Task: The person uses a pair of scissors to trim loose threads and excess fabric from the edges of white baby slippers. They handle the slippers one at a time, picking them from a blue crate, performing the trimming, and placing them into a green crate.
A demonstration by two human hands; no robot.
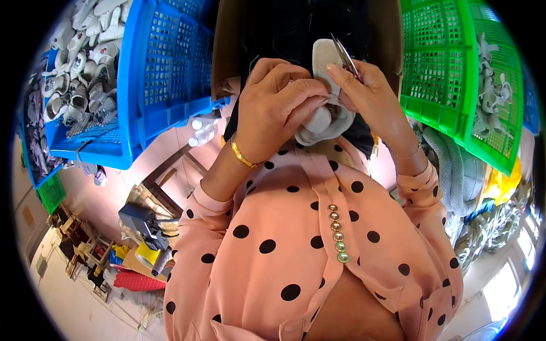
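Note:
A small off-white shoe (pixel 325 50) is held between my two hands over my lap. Its pale sole end points away from me, and its opening is on the near side. My left hand (pixel 277 105) is closed, with thumb and fingers pinched at the shoe's opening; whether a thread is in the pinch is too small to tell. My right hand (pixel 375 94) is closed around a pair of small metal scissors (pixel 343 55), with the pointed blades sticking out past the thumb. The thumb and fingers of that hand also press the shoe's right side.
A blue plastic crate (pixel 128 136) full of small white shoes (pixel 85 68) stands at my left. At my right is a green crate (pixel 441 108) with several pale shoe pieces (pixel 490 99). A black-headed machine (pixel 142 221) and plastic bottles (pixel 203 134) lie behind on the left.

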